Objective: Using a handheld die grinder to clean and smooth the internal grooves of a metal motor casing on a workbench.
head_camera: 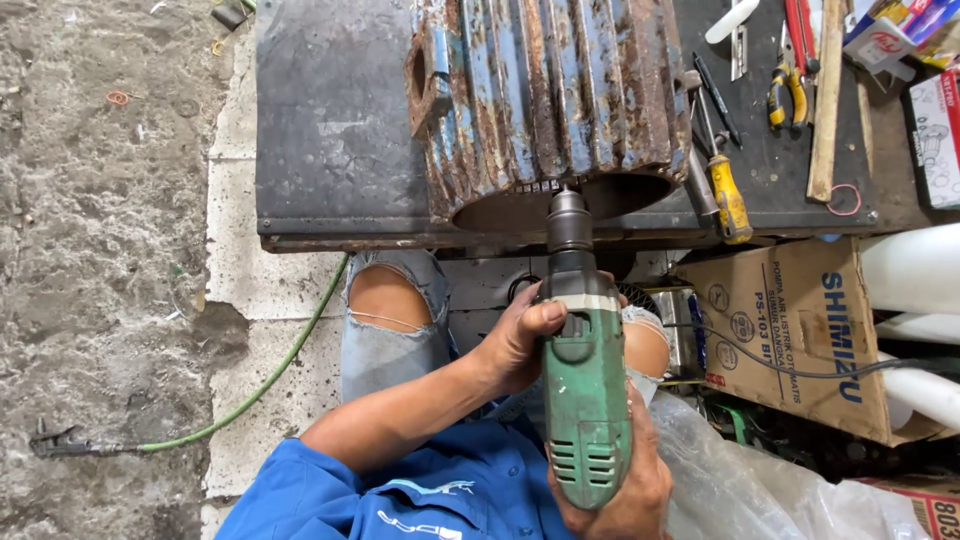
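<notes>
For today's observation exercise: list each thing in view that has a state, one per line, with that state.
Drill: held in both hands, chuck at the motor's rim.
Left hand: grips the drill's front.
Right hand: grips the drill's rear.
Motor housing: rusty, lying on the bench.
Screwdriver: lying unused.
Pliers: lying unused.

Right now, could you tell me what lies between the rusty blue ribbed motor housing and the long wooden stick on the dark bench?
In the head view, between the rusty blue ribbed motor housing and the long wooden stick lie a yellow-handled screwdriver, a dark pen-like tool and yellow-handled pliers.
</notes>
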